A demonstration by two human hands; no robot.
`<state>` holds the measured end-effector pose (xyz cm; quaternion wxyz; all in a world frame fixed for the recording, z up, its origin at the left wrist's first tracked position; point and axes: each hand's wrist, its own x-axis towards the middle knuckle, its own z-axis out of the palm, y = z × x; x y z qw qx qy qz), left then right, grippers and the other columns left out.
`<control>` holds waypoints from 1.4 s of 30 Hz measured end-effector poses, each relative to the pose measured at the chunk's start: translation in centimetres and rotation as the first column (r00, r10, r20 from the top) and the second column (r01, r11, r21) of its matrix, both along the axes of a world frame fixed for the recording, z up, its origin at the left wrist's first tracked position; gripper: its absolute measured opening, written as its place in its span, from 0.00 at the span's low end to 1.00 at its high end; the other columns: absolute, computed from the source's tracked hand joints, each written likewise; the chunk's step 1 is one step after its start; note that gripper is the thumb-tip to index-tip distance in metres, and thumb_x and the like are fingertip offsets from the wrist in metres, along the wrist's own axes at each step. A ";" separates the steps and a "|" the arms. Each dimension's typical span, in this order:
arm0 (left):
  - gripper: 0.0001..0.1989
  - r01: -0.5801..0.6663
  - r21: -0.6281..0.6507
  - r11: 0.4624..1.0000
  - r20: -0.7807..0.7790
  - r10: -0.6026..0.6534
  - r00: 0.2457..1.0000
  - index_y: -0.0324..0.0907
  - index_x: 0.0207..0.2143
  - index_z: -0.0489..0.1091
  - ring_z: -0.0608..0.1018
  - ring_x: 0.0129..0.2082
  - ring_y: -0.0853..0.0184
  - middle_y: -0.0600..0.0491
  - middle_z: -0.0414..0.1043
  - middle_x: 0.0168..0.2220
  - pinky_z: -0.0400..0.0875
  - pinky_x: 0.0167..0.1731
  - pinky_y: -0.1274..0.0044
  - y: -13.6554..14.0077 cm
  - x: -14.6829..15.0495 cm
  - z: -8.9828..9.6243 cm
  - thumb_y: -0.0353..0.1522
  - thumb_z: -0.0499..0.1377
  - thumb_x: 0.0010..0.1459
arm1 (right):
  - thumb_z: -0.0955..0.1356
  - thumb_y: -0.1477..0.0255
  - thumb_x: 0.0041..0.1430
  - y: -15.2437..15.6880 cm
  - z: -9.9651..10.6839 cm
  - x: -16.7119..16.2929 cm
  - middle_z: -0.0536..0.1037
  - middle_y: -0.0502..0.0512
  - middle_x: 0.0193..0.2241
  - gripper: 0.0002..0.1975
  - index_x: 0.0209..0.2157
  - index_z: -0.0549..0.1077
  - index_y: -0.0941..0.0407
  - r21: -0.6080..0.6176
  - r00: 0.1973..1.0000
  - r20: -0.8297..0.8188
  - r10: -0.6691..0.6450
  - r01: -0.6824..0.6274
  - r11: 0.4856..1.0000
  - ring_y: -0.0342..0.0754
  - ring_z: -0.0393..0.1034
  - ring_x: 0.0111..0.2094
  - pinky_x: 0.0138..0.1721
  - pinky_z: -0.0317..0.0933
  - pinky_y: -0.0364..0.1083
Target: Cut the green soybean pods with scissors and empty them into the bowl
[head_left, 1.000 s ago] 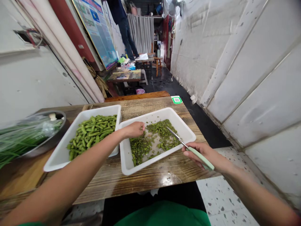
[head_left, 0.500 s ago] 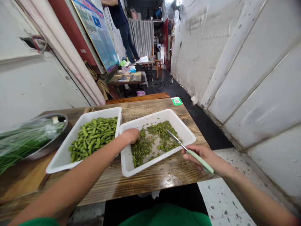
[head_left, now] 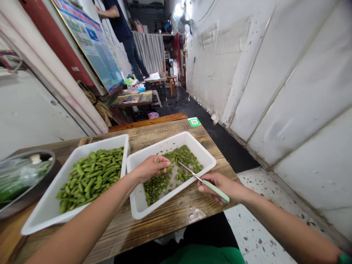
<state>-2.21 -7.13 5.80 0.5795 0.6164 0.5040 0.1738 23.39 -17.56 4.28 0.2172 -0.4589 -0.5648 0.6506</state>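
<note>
You are wearing the one camera on your head, above and behind your left grip [head_left: 154, 167] and right grip [head_left: 224, 183]; it is facing forward and down over the near desk [head_left: 170, 222].

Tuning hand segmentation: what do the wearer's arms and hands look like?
Left hand and right hand: ungloved, no watch or bracelet visible. Forearms bare; a bit of green sleeve shows on the right arm, none on the left.

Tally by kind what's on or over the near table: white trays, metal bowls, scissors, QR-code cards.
White trays: 2
Metal bowl: 1
Scissors (in the right hand): 1
QR-code card: 1
Total: 5
</note>
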 end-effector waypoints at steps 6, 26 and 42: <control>0.18 0.048 0.037 0.998 0.014 -0.049 0.999 0.37 0.29 0.67 0.59 0.17 0.77 0.57 0.65 0.19 0.49 0.17 0.83 -1.4 1.9 0.6 0.43 0.63 0.42 | 0.67 0.56 0.50 -0.1 0.6 -0.4 0.61 0.41 0.15 0.19 0.30 0.62 0.57 0.023 1.000 -0.030 -0.009 0.010 1.000 0.34 0.55 0.11 0.11 0.54 0.34; 0.10 0.025 0.243 0.970 -0.155 0.014 0.988 0.39 0.24 0.68 0.56 0.13 0.75 0.58 0.64 0.14 0.46 0.15 0.81 -2.5 3.3 1.2 0.38 0.59 0.44 | 0.64 0.53 0.53 -0.6 0.8 -0.1 0.56 0.41 0.16 0.20 0.33 0.62 0.57 0.068 0.999 0.028 0.024 -0.026 0.997 0.35 0.54 0.14 0.14 0.53 0.35; 0.12 0.042 -0.086 0.995 0.082 -0.035 0.996 0.38 0.21 0.62 0.53 0.13 0.79 0.59 0.62 0.15 0.43 0.14 0.82 -2.8 4.3 0.8 0.36 0.62 0.41 | 0.67 0.57 0.50 -0.9 1.2 -0.8 0.56 0.40 0.11 0.18 0.24 0.60 0.57 0.096 0.984 0.175 -0.044 0.028 0.995 0.35 0.52 0.11 0.12 0.47 0.37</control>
